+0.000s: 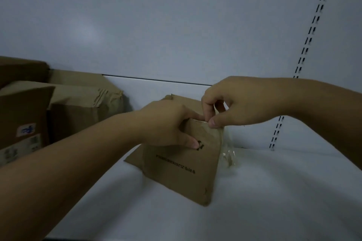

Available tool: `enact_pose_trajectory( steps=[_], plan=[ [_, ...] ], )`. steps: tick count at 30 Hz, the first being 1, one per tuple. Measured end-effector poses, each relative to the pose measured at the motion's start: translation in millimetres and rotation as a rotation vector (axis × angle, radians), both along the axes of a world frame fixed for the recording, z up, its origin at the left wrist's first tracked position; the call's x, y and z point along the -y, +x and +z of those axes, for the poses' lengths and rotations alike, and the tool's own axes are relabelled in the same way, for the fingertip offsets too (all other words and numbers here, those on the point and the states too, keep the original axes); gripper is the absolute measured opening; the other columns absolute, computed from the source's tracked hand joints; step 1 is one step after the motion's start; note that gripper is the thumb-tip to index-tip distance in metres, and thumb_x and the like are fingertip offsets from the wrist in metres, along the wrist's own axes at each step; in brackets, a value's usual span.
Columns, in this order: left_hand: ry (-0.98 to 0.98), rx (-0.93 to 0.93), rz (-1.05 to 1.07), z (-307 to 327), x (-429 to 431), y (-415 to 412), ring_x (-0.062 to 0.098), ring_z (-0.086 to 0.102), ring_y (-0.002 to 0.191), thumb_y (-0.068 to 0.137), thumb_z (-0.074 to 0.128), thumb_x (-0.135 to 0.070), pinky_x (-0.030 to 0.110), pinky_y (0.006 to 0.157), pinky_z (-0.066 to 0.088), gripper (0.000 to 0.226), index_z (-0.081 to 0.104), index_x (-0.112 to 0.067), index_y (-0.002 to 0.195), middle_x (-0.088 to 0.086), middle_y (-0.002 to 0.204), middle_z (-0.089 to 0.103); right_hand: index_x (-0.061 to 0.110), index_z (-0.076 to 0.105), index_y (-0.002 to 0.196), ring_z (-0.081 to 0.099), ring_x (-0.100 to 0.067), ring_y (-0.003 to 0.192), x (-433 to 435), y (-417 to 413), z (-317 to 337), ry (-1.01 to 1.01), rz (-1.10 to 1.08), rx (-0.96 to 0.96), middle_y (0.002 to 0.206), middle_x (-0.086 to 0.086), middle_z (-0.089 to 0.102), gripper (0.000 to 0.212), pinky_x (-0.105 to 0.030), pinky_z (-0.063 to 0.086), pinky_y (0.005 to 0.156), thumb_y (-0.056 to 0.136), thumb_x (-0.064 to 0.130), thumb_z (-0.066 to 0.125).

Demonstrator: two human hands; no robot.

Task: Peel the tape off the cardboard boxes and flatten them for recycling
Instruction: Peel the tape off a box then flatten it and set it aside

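A small brown cardboard box with black printing stands on the white surface in the middle of the view. My left hand grips its top left corner, thumb on the printed front face. My right hand pinches a strip of clear tape at the box's top right edge. The loose part of the tape hangs down the right side of the box. The far side of the box is hidden behind my hands.
Several larger taped cardboard boxes are stacked at the left, one with labels. A white wall panel rises behind, with a slotted shelving rail at the right. The white surface extends in front and to the right.
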State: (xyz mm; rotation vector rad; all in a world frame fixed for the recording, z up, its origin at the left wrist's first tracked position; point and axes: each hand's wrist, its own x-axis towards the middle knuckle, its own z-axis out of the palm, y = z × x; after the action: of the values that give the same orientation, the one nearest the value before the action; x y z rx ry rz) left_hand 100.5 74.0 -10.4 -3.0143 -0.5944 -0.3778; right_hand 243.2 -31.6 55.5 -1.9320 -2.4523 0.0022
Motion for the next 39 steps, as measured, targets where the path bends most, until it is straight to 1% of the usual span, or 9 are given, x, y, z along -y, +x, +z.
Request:
enact_pose_trajectory(
  steps=[6,10,18,22,25,28,31,34,39],
  plan=[
    [-0.015,0.000,-0.005,1.8,0.9,-2.5,0.007,0.050,0.078,0.079,0.063,-0.057,0.022,0.060,0.035,0.051,0.054,-0.037,0.125,-0.015,0.083,0.056,0.023,0.058,0.074,0.046,-0.008,0.065,-13.1,5.4,2.5,-0.212,0.035,-0.145,0.067,0.014,0.055,0.021,-0.024,0.040,0.061,0.092,0.014,0.054],
    [0.003,-0.009,0.012,0.8,1.8,-4.2,0.006,0.050,0.080,0.080,0.059,-0.060,0.020,0.063,0.037,0.057,0.047,-0.040,0.132,-0.018,0.082,0.055,0.015,0.057,0.080,0.046,-0.006,0.070,-12.4,21.2,-12.0,-0.233,0.093,-0.457,0.075,0.006,0.053,0.016,-0.017,0.041,0.066,0.094,0.010,0.053],
    [-0.009,-0.006,0.018,-1.7,-0.5,-5.8,0.011,0.047,0.119,0.076,0.060,-0.064,0.028,0.083,0.034,0.069,0.033,-0.049,0.138,-0.018,0.131,0.052,0.020,0.066,0.073,0.056,-0.012,0.070,8.2,44.9,-31.7,0.107,0.150,-1.152,0.081,0.000,0.063,0.008,-0.021,0.045,0.057,0.082,0.020,0.066],
    [-0.009,0.058,0.006,-5.4,3.3,-6.6,0.008,0.043,0.122,0.072,0.059,-0.069,0.029,0.085,0.033,0.073,0.031,-0.052,0.136,-0.025,0.134,0.046,0.011,0.064,0.078,0.057,-0.012,0.061,24.6,36.7,-40.4,0.506,-0.070,-1.052,0.072,0.001,0.066,0.020,-0.021,0.047,0.052,0.093,0.004,0.052],
    [0.006,0.081,0.004,-8.3,5.3,-7.2,0.009,0.038,0.128,0.074,0.052,-0.071,0.033,0.096,0.033,0.068,0.032,-0.054,0.136,-0.024,0.139,0.043,0.013,0.062,0.079,0.057,-0.011,0.054,38.9,21.5,-57.3,0.642,-0.164,-0.945,0.068,0.000,0.065,0.019,-0.021,0.044,0.047,0.095,0.015,0.052],
    [0.001,0.086,0.020,-8.6,7.2,-7.0,0.010,0.038,0.130,0.072,0.051,-0.074,0.034,0.100,0.033,0.067,0.035,-0.055,0.134,-0.022,0.139,0.044,0.019,0.061,0.068,0.056,-0.014,0.052,46.7,11.1,-75.2,0.571,-0.266,-0.575,0.063,-0.002,0.062,0.045,-0.027,0.044,0.050,0.078,0.061,0.050],
    [0.012,0.082,0.023,-7.7,7.4,-7.1,0.010,0.039,0.130,0.072,0.052,-0.073,0.034,0.102,0.035,0.067,0.036,-0.054,0.135,-0.020,0.140,0.046,0.022,0.061,0.063,0.052,-0.009,0.053,44.3,4.2,-86.5,0.497,-0.224,-0.351,0.060,0.002,0.059,0.040,-0.025,0.041,0.050,0.077,0.059,0.055],
    [-0.006,0.059,-0.013,-5.4,7.5,-8.3,0.008,0.038,0.129,0.074,0.056,-0.068,0.033,0.103,0.036,0.066,0.035,-0.055,0.135,-0.020,0.139,0.046,0.017,0.056,0.060,0.045,-0.006,0.048,44.6,9.7,-78.1,0.380,-0.063,-0.454,0.056,-0.001,0.056,0.034,-0.017,0.034,0.048,0.089,0.033,0.059],
    [-0.082,0.039,-0.104,-1.2,2.8,-11.2,0.005,0.040,0.127,0.070,0.060,-0.071,0.032,0.104,0.037,0.055,0.030,-0.070,0.117,-0.024,0.134,0.048,0.018,0.056,0.051,0.043,-0.011,0.045,44.6,55.0,-52.7,0.028,0.018,-0.975,0.048,0.000,0.048,0.033,-0.019,0.039,0.049,0.071,0.040,0.071]
  ],
)
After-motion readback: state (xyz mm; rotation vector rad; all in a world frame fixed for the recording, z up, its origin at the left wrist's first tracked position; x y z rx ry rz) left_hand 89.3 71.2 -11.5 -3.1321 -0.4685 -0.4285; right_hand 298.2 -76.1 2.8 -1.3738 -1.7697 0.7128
